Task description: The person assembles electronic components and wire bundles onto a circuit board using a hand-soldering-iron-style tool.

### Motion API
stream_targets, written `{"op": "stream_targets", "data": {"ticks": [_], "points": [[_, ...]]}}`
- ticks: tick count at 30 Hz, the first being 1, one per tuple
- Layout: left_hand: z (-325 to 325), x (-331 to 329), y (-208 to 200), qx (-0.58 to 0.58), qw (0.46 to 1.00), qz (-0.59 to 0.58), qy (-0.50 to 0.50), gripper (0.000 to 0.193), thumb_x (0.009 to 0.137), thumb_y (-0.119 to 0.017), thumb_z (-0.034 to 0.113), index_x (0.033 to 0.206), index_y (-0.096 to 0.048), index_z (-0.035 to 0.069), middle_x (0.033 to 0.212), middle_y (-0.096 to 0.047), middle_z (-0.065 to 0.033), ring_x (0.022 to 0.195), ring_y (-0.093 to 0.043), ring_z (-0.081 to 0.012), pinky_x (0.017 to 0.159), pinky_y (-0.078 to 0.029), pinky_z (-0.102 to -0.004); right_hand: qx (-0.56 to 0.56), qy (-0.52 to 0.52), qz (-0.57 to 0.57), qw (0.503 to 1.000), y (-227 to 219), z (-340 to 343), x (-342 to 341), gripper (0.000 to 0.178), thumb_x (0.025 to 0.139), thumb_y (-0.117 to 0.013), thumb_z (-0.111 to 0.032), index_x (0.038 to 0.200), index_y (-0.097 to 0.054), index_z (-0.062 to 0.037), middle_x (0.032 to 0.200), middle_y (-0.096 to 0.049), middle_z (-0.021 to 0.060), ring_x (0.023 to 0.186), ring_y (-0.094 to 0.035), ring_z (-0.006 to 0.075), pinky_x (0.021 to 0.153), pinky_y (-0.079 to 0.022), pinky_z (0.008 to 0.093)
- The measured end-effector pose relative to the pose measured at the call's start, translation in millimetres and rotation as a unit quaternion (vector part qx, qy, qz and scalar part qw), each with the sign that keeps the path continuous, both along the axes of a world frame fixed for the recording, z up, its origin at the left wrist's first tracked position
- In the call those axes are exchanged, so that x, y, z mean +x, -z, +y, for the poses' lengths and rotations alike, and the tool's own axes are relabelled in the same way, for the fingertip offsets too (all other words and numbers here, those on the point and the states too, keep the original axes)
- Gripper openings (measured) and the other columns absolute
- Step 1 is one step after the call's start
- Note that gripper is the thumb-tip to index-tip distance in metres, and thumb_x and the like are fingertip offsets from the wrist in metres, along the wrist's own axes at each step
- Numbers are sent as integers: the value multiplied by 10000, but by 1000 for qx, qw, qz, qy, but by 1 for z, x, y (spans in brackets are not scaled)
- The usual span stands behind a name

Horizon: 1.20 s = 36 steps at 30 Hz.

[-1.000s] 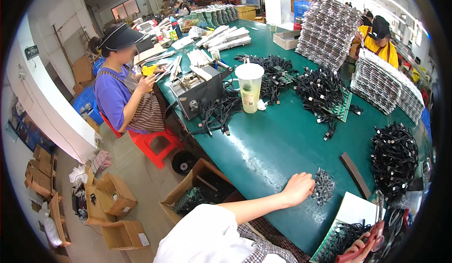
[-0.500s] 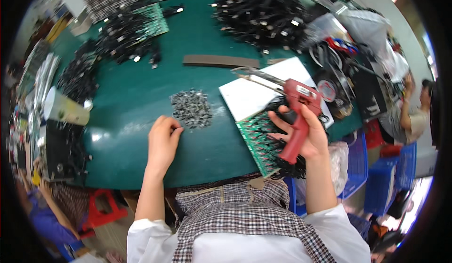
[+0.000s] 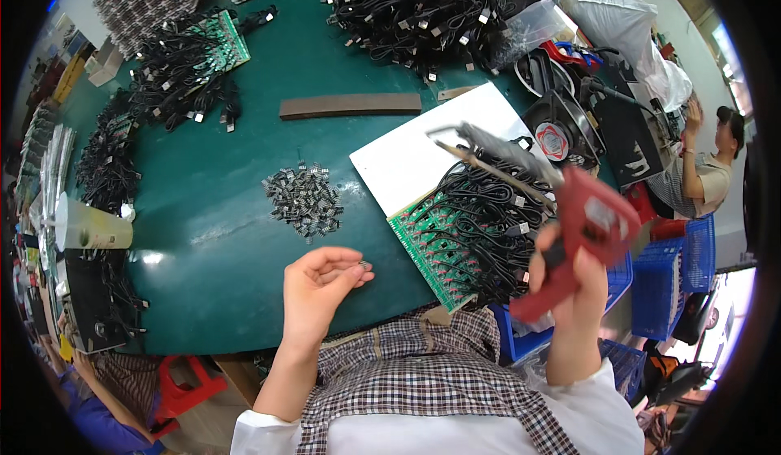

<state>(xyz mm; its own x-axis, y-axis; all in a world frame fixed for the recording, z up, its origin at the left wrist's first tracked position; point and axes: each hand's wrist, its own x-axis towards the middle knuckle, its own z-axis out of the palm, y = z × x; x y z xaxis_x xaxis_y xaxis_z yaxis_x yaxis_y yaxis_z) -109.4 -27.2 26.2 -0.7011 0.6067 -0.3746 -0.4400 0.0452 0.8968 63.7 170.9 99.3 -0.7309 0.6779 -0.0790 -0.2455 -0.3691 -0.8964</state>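
Observation:
My right hand (image 3: 582, 292) grips a red pistol-shaped soldering gun (image 3: 598, 223) by its handle. Its blurred metal tip and thin feed tube point up and left, over the black cables. My left hand (image 3: 321, 284) pinches a small metallic part (image 3: 365, 266) between thumb and fingers, just above the table near its front edge. Beyond that hand lies a loose pile of small silver-and-black parts (image 3: 305, 199). To its right, a green circuit board panel (image 3: 421, 239) carries many black USB cables (image 3: 480, 211) and rests partly on a white board (image 3: 390, 162).
A dark flat bar (image 3: 350, 106) lies across the green table (image 3: 203, 211). Heaps of black cables (image 3: 419, 15) fill the back. At the left stands a translucent cup (image 3: 96, 223); at the right, a solder spool (image 3: 553, 142), plastic bags and blue crates (image 3: 657, 300). Another person (image 3: 704, 158) sits far right.
My left hand has come away from the pile toward me and right, now with a small part in its fingertips. The soldering gun has moved right and down with my right hand.

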Motion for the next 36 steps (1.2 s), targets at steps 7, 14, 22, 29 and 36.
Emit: {"op": "stream_targets", "data": {"ticks": [7, 14, 22, 29, 36], "points": [[50, -7, 8, 8, 992, 122, 38, 214, 805, -508, -74, 967, -408, 25, 784, -532, -49, 724, -542, -95, 678, -464, -210, -3, -111, -204, 973, 27, -42, 56, 576, 770, -672, -213, 1228, -378, -23, 1010, -558, 90, 930, -555, 183, 831, -450, 337], [58, 0, 23, 25, 997, 77, -7, 194, 808, -478, -79, 925, -381, 42, 763, -496, -38, 662, -486, -78, 606, -426, -198, 49, -123, -178, 975, 52, -45, 47, 454, 746, -691, -262, 1056, -533, 30, 835, -619, 65, 716, -604, 161, 670, -454, 261], [61, 3, 23, 18, 998, 57, -32, 193, 803, -481, -78, 906, -376, 47, 752, -491, -37, 659, -483, -78, 612, -428, -203, 98, -190, -305, 928, 55, -34, 56, 520, 663, -723, -180, 1081, -503, 38, 719, -621, 31, 642, -585, 124, 634, -455, 229], [63, 6, 26, 2, 995, 101, -18, 194, 808, -473, -83, 916, -374, 45, 761, -487, -36, 676, -480, -67, 611, -425, -198, 198, -147, -363, 898, 67, -46, 60, 462, 648, -708, -138, 1035, -520, 31, 745, -617, 27, 636, -593, 139, 636, -472, 248], [63, 6, 29, 16, 994, 102, -36, 201, 809, -463, -89, 923, -370, 48, 767, -479, -32, 675, -474, -63, 610, -426, -199, 99, -167, -357, 914, 49, -40, 33, 375, 613, -708, -111, 949, -577, -7, 793, -597, 58, 660, -590, 162, 618, -471, 249]]}}
